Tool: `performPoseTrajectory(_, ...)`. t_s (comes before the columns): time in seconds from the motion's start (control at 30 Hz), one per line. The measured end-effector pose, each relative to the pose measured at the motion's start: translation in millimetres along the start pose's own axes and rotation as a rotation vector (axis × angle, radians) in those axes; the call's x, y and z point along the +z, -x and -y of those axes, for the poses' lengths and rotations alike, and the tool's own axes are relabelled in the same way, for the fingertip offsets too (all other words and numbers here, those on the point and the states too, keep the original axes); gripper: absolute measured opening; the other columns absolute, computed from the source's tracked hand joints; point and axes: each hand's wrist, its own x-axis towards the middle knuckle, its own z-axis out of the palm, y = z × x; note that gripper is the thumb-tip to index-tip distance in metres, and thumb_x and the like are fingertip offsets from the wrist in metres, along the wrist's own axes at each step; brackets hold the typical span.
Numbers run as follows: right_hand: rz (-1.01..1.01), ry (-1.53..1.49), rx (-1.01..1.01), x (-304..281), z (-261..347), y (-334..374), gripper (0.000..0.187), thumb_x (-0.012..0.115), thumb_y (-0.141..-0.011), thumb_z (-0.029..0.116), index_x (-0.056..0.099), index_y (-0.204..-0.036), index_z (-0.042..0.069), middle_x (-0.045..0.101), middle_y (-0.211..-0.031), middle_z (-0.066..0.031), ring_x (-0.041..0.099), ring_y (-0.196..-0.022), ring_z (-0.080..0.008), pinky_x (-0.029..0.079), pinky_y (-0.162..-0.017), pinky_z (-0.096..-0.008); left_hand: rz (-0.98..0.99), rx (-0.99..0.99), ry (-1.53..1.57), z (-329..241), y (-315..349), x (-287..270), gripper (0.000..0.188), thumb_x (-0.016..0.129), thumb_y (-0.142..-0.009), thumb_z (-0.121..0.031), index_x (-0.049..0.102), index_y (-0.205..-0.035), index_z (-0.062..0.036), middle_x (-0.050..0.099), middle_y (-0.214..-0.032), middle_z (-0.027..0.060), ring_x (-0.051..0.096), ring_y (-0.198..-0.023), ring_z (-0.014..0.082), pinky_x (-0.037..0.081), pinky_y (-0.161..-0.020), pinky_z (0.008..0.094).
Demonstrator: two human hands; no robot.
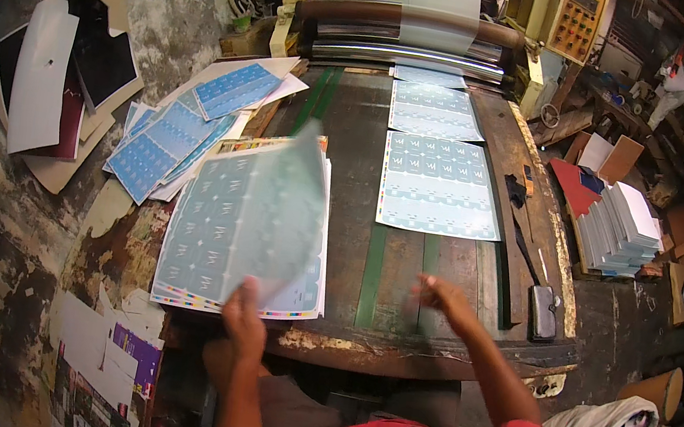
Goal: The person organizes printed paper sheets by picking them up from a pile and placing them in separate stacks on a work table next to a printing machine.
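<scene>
My left hand (245, 315) grips the near edge of a pale blue-green printed sheet (256, 232), with the thumb on top. The right side of that sheet curls up, blurred by motion, over a stack of similar sheets (311, 297) on the left of the machine table. My right hand (445, 300) is above the table's green belts (372, 274), apart from any sheet; motion smears its fingers. Beyond it, a row of printed sheets (434, 183) lies flat, running back to the metal rollers (407, 58).
Blue printed sheets (150, 147) are piled loosely at the left. A dark wooden rail (500, 209) runs along the right side, with a grey pouch (543, 313) beside it. Clear film (439, 9) hangs over the rollers. White paper stacks (620, 226) stand farther right.
</scene>
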Motion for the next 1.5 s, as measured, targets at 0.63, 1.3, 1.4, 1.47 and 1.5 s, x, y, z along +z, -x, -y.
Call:
performPoseTrajectory(0.63, -0.167, -0.880, 0.380, 60.6, -83.4, 82.1, 0.045, 0.046, -0.101, 0.043, 0.050, -0.114, 0.000, 0.061, -0.079, -0.0113, 0.055, -0.062, -0.0167, 0.053, -0.080, -0.0450, 0.606, 0.585, -0.972, 14.2, 6.3, 9.8, 0.074, 0.059, -0.087, -0.056, 0.048, -0.138, -0.0035, 0.038, -0.149, 0.0195, 0.028, -0.141, 0.0402, 0.016, -0.114, 0.0590)
performPoseTrajectory(1.3, 0.017, -0.768, 0.144, 52.3, -36.8, 77.0, 0.052, 0.061, -0.092, 0.039, 0.044, -0.127, 0.004, 0.062, -0.103, -0.0098, 0.060, -0.088, -0.0201, 0.052, -0.069, -0.0323, 0.962, 0.533, -0.426, -17.1, 50.6, 39.2, 0.020, 0.063, -0.093, -0.032, 0.075, -0.097, -0.0154, 0.073, -0.091, 0.0035, 0.066, -0.107, 0.0221, 0.031, -0.110, 0.0519)
performPoseTrajectory(1.4, -0.045, -0.729, 0.199, 46.8, -69.3, 103.7, 0.042, 0.064, -0.091, 0.029, 0.050, -0.119, 0.002, 0.062, -0.091, -0.0093, 0.060, -0.079, -0.0175, 0.049, -0.061, -0.0289, 1.140, 0.544, -0.308, -56.8, 63.0, 52.7, 0.024, 0.065, -0.091, -0.035, 0.072, -0.104, -0.0157, 0.072, -0.103, 0.0015, 0.062, -0.116, 0.0204, 0.030, -0.111, 0.0526)
performPoseTrajectory(1.47, -0.104, -0.771, 0.179, 48.6, -91.7, 127.3, 0.042, 0.060, -0.094, 0.032, 0.051, -0.118, -0.001, 0.063, -0.085, -0.0110, 0.060, -0.075, -0.0180, 0.050, -0.064, -0.0331, 1.247, 0.563, -0.181, -97.9, 68.7, 64.3, 0.033, 0.069, -0.087, -0.035, 0.068, -0.113, -0.0144, 0.069, -0.113, 0.0008, 0.059, -0.120, 0.0202, 0.029, -0.112, 0.0543)
performPoseTrajectory(1.5, -0.138, -0.776, 0.188, 51.7, -97.4, 140.1, 0.042, 0.060, -0.094, 0.032, 0.050, -0.119, -0.001, 0.063, -0.085, -0.0113, 0.060, -0.076, -0.0187, 0.051, -0.065, -0.0336, 1.305, 0.579, -0.120, -121.8, 70.0, 70.5, 0.041, 0.072, -0.084, -0.035, 0.066, -0.119, -0.0136, 0.067, -0.120, 0.0004, 0.058, -0.122, 0.0206, 0.027, -0.112, 0.0559)
